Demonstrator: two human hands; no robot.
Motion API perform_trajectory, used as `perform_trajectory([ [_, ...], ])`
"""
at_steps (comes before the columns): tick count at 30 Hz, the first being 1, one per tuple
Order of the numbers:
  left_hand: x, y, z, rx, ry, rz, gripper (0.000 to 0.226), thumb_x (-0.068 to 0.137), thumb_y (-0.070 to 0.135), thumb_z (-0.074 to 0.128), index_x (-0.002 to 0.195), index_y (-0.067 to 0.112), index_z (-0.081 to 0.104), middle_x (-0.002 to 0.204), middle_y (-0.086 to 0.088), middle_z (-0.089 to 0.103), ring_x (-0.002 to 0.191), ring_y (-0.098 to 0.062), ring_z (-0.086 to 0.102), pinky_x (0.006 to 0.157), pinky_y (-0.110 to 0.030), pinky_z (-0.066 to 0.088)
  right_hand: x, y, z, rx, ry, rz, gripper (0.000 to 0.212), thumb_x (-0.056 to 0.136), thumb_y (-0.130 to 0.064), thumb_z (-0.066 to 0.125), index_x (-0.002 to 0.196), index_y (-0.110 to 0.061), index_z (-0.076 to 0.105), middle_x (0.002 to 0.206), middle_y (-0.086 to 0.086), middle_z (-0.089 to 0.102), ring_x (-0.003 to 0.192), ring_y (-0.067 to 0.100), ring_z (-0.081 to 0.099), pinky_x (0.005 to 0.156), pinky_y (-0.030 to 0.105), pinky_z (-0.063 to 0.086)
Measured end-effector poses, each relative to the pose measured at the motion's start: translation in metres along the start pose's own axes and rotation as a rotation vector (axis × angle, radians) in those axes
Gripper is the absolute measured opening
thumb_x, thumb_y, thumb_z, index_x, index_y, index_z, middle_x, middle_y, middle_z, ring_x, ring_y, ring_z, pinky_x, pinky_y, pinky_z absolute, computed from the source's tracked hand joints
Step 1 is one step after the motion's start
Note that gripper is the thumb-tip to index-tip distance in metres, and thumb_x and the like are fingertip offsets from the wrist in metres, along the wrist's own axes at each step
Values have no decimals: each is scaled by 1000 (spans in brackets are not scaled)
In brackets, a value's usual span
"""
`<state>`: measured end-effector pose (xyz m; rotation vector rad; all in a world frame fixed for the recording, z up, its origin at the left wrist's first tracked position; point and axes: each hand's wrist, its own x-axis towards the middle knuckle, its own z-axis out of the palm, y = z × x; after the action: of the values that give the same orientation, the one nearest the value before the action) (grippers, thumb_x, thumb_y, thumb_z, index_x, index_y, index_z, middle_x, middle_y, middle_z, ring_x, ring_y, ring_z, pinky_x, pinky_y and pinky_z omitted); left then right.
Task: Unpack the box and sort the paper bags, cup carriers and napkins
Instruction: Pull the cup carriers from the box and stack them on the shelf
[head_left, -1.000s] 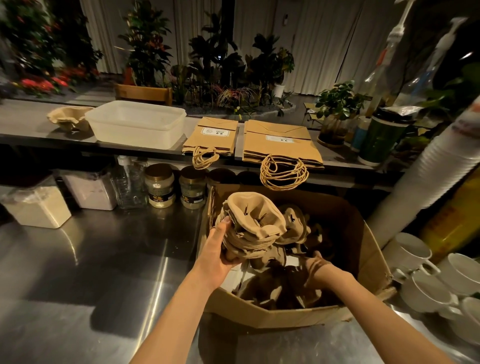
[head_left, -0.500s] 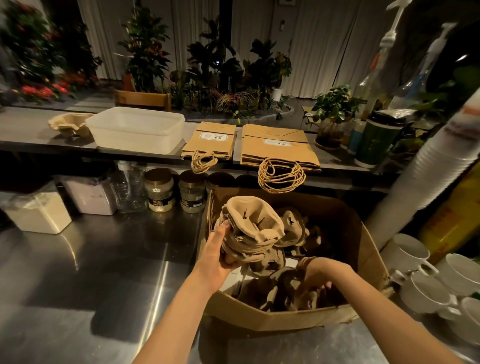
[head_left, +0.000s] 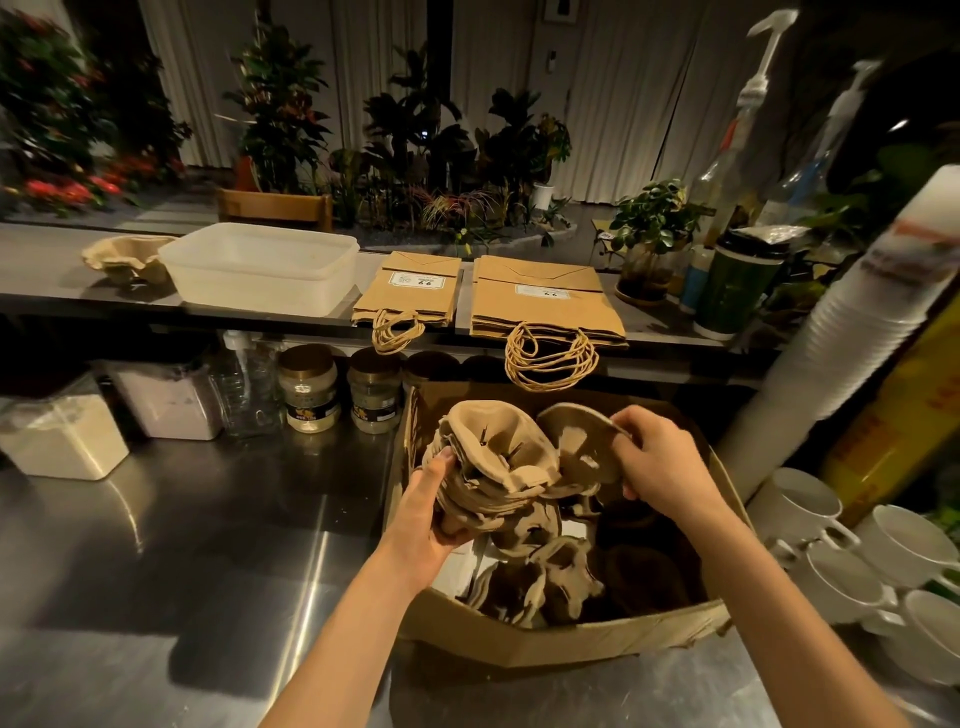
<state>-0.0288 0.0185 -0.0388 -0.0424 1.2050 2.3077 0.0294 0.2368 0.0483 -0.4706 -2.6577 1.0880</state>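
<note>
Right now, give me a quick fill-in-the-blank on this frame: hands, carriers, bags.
1. The left hand holds a stack of cup carriers over the open cardboard ____.
2. The right hand grips a single carrier on the stack's ____ side.
3. On the shelf behind, ____ piles of paper bags lie flat, with their handles hanging over the edge.

Missing words: box; right; two.

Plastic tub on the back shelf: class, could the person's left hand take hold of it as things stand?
Probably not yet. The left hand is full, gripping a stack of cup carriers over the box, though the way to the plastic tub looks free.
</note>
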Motion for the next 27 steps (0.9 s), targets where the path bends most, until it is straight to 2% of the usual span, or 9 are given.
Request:
perform_trajectory([
  [3, 1, -1, 0, -11, 41, -6, 53, 87, 50, 50, 131, 20, 54, 124, -11, 65, 110, -28, 64, 71, -36, 59, -15, -17, -1, 37, 162, -124, 16, 98, -14, 49, 107, -25, 54, 83, -9, 60, 64, 8, 63, 51, 17, 50],
  [5, 1, -1, 0, -29, 60, -25, 56, 88, 50, 50, 132, 17, 54, 121, -13, 67, 107, -31, 67, 72, -38, 61, -21, -24, 1, 40, 251, -190, 17, 97, -12, 50, 108, -24, 55, 82, -13, 59, 68, 7, 64, 56, 23, 56],
  [10, 0, 2, 2, -1, 32, -12, 68, 73, 57, 55, 129, 18, 58, 113, -12, 71, 100, -29, 71, 69, -36, 59, -25, -35, 11, 44, 410, -340, 21, 93, -4, 55, 109, -17, 60, 89, -12, 58, 76, -4, 57, 67, 10, 48],
  [15, 1, 1, 0, 23, 42, 1, 66, 76, 55, 55, 132, 19, 56, 118, -12, 69, 107, -29, 67, 78, -38, 58, -20, -30, 9, 66, 455, -338, 24, 91, -1, 55, 108, -19, 58, 94, -8, 59, 83, 8, 63, 75, 30, 58],
  [19, 2, 2, -1, 8, 23, -12, 63, 76, 54, 56, 129, 19, 58, 115, -12, 71, 108, -30, 67, 85, -40, 56, -27, -37, 7, 169, 301, -389, 28, 91, -3, 55, 99, -31, 54, 89, -13, 62, 79, 3, 65, 67, 21, 57],
  [21, 2, 3, 1, -11, 8, -25, 61, 75, 51, 58, 127, 18, 57, 111, -12, 72, 106, -31, 68, 83, -41, 57, -29, -42, 12, 224, 135, -392, 27, 92, -4, 54, 98, -29, 56, 89, -9, 64, 78, 5, 66, 67, 24, 59],
  [23, 0, 3, 1, -38, -1, -42, 63, 73, 50, 60, 128, 18, 55, 112, -14, 71, 105, -33, 68, 77, -41, 58, -29, -42, 20, 166, -55, -392, 24, 92, -6, 56, 102, -27, 61, 98, -7, 64, 85, 8, 66, 72, 29, 59],
  [25, -2, 4, 1, -67, -6, -62, 64, 73, 51, 61, 128, 18, 55, 116, -18, 69, 106, -34, 67, 76, -41, 58, -26, -38, 27, 19, -170, -441, 19, 91, -22, 61, 109, -29, 63, 108, -13, 61, 95, 4, 61, 78, 25, 56],
  [27, -2, 3, 0, -56, -17, -52, 62, 74, 52, 59, 128, 20, 56, 119, -18, 67, 107, -35, 66, 76, -42, 58, -24, -38, 30, -47, -246, -451, 34, 86, -51, 57, 113, -30, 63, 112, -17, 58, 100, 1, 56, 80, 18, 50],
])
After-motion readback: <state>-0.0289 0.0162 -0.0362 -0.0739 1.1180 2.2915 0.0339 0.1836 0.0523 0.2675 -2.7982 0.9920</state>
